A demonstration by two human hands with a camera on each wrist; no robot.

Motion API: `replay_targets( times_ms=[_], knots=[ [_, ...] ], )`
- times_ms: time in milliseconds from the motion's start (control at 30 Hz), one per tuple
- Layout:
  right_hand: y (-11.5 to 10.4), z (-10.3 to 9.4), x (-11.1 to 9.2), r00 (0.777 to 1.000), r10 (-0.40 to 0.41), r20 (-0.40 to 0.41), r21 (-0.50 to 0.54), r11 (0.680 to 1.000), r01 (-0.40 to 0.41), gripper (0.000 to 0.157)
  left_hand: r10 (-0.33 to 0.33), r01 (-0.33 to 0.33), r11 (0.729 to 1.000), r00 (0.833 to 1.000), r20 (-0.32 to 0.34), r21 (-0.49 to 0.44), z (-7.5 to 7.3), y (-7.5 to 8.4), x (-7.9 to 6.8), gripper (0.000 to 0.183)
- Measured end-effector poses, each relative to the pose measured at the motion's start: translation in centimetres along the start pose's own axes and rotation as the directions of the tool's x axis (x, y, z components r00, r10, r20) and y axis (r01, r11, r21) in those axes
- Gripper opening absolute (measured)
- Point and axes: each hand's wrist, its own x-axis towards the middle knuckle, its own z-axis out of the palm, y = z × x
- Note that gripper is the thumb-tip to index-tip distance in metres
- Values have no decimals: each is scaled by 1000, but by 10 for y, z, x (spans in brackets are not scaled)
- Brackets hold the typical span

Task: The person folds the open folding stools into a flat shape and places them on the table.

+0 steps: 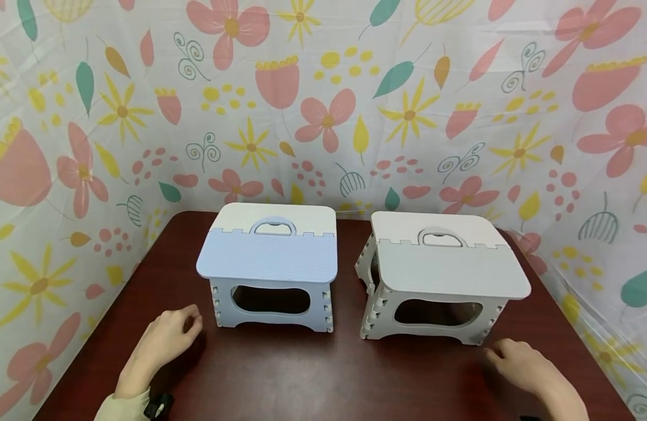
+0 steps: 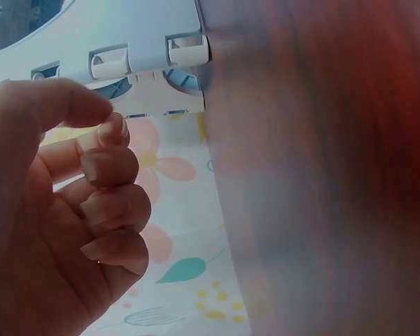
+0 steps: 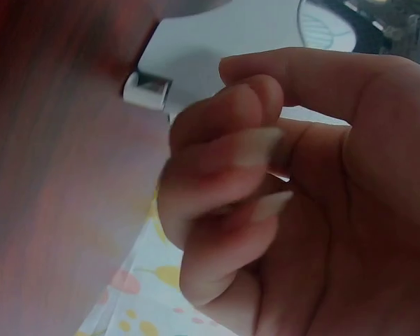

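A folding step stool with a blue and white top point(image 1: 271, 254) stands upright on its legs, its carry handle at the middle of the top. To its right, a grey and white folding step stool point(image 1: 450, 266) stands turned at a slight angle, with its left end panel visible. My left hand point(image 1: 168, 336) is beside the blue stool's left front corner, apart from it, fingers loosely curled around nothing. Just off the grey stool's right front foot is my right hand point(image 1: 523, 365), also loosely curled; the right wrist view shows nothing in its fingers point(image 3: 220, 157).
Both stools stand on a dark red-brown table point(image 1: 281, 380), with a gap between them. A flower-printed cloth point(image 1: 323, 152) hangs behind the table and along both sides. A dark band point(image 1: 159, 405) circles the left wrist.
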Motion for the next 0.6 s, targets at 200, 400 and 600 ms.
replay_targets(
  times_ms=[200,400,600],
  knots=[
    [-14,5,-2,1000,-5,-4,6,1000,5,30,3,-3,1000,1000,3,-16,0,1,1,16],
    [-25,10,-4,1000,-27,-16,24,999,27,22,19,-19,1000,1000,-21,-20,1,2,1,17],
    [-32,17,-3,999,-47,-26,54,997,48,15,15,-16,999,1000,-15,-48,3,3,0,18]
  ],
)
